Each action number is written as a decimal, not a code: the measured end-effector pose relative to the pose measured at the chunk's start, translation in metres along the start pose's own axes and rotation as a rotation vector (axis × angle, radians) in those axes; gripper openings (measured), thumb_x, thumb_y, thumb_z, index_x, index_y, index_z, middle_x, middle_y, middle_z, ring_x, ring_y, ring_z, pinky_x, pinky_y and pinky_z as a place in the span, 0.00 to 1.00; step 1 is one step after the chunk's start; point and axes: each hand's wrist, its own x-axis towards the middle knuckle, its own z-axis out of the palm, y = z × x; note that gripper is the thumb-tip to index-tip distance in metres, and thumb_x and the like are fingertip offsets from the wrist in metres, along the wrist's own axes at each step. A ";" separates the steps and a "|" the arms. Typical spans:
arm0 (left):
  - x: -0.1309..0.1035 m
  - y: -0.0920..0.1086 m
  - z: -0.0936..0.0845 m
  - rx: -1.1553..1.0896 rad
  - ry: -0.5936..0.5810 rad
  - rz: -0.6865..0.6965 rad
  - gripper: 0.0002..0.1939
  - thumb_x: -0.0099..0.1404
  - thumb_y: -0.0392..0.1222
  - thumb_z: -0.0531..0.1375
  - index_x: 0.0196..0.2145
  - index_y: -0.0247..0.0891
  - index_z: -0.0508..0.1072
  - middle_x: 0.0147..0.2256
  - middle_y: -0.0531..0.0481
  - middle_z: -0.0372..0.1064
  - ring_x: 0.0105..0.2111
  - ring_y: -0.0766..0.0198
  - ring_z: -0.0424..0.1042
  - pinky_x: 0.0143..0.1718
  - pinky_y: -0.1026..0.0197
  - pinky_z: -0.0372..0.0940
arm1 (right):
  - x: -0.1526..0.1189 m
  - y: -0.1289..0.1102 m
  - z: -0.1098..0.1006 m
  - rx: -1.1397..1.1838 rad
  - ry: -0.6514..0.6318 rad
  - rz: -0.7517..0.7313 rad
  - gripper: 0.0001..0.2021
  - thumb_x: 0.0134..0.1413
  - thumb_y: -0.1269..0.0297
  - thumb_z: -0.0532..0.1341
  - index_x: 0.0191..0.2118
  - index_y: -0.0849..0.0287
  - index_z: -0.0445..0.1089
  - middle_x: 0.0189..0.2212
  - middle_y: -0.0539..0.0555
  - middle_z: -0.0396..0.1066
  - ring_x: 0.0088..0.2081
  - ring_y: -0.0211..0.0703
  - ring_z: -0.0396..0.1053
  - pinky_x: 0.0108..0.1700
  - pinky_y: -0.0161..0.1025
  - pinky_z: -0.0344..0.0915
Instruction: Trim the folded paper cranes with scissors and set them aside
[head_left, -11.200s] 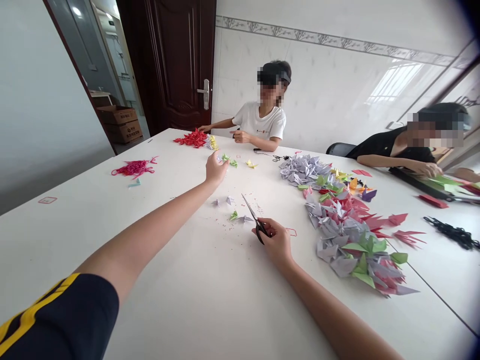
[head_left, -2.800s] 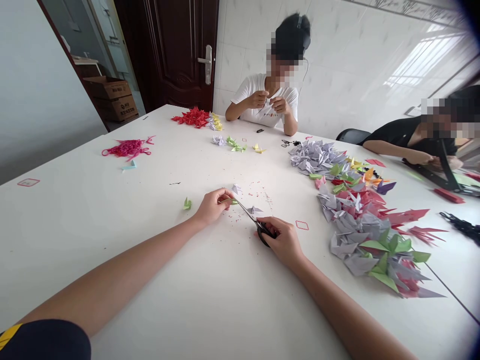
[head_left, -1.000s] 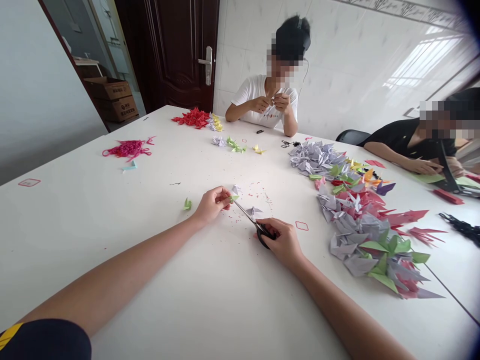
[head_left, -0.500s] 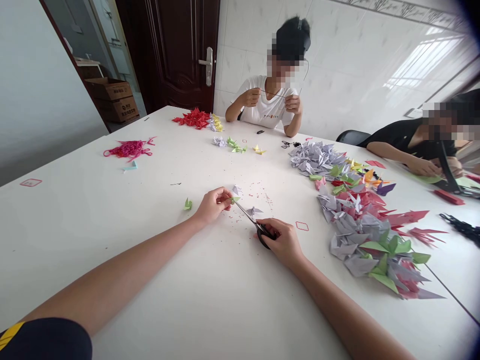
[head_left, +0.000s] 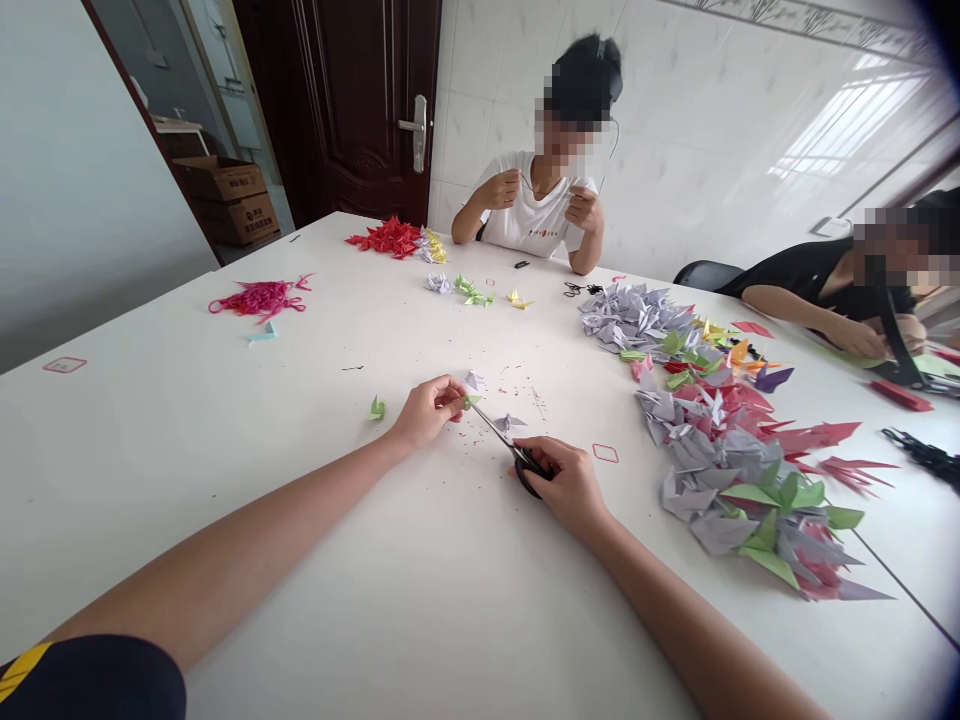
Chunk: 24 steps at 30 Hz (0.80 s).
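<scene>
A: What does the left hand (head_left: 429, 412) have?

B: Its fingers are grasping a small green paper piece (head_left: 472, 400), pinched over the middle of the counter (head_left: 390, 590), well apart from the far edge.

A: And the right hand (head_left: 562, 482)?

B: Its fingers are grasping the scissors (head_left: 514, 448) by the black handles. The blades slant toward the far-left corner, and their tips reach the green paper piece; whether they bite into it is too small to tell.

A: What lies close by?

B: A white crane (head_left: 474, 379) just beyond the left fingertips, a lilac crane (head_left: 509, 422) just beside the blades, and tiny scraps (head_left: 535, 395) strewn about. A green crane (head_left: 376, 408) sits near the left wrist, on the side toward the left edge.

A: Farther out?

B: Pink string (head_left: 261, 298) lies tangled near the left edge, a red heap (head_left: 386, 238) near the far-left corner. A long mixed pile (head_left: 720, 440) stretches down the right part.

A: Anyone else there?

B: At the far edge, a person in white (head_left: 534, 220) holds a thin dark cord with both hands. A person in black (head_left: 806, 275) leans in at the right.
</scene>
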 end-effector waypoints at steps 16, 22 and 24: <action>-0.001 -0.002 0.002 0.053 -0.008 0.000 0.10 0.62 0.47 0.61 0.35 0.38 0.68 0.29 0.51 0.68 0.28 0.66 0.69 0.36 0.59 0.67 | 0.001 -0.004 -0.001 -0.010 -0.005 0.027 0.15 0.46 0.62 0.64 0.41 0.59 0.78 0.24 0.48 0.63 0.25 0.37 0.56 0.28 0.36 0.57; 0.000 -0.002 0.002 0.062 -0.009 0.003 0.11 0.62 0.48 0.61 0.35 0.38 0.69 0.29 0.51 0.68 0.28 0.66 0.68 0.36 0.59 0.67 | 0.001 -0.005 -0.001 -0.021 0.002 0.016 0.14 0.46 0.62 0.64 0.40 0.58 0.78 0.24 0.49 0.64 0.25 0.38 0.57 0.27 0.36 0.57; 0.000 -0.003 0.002 0.056 -0.007 0.007 0.11 0.62 0.48 0.61 0.35 0.38 0.69 0.29 0.51 0.68 0.28 0.66 0.68 0.36 0.59 0.67 | 0.001 -0.005 -0.001 -0.022 -0.001 0.019 0.14 0.46 0.62 0.63 0.40 0.58 0.78 0.24 0.49 0.64 0.25 0.38 0.57 0.27 0.36 0.57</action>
